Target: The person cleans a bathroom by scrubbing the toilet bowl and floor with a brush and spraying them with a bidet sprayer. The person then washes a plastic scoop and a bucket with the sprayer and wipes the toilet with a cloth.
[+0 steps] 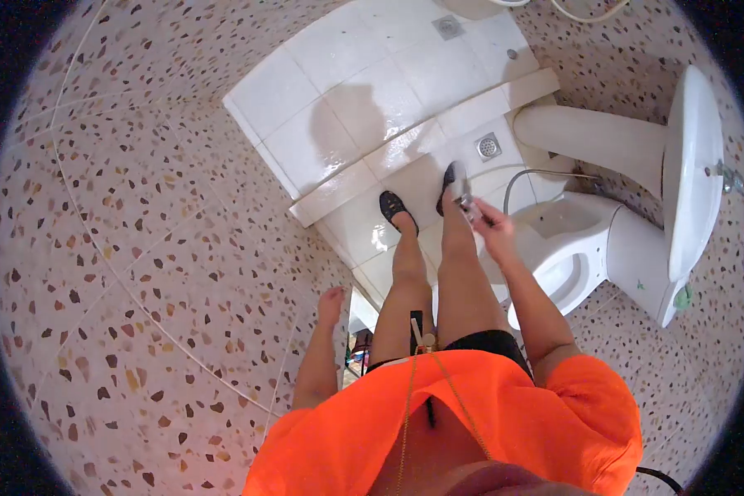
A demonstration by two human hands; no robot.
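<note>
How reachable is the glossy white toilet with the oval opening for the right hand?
Likely yes: the toilet is close beside the right hand, no visible obstacle between, but that hand holds a silver sprayer-like object.

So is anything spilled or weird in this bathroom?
Maybe: the white floor tiles have bright, shiny patches near the black shoes. They look wet, though it could be glare. The right hand grips a silver object. Nothing else stands out.

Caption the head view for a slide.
Right hand gripping a silvery handheld object near the toilet; left hand beside the speckled wall.
</note>
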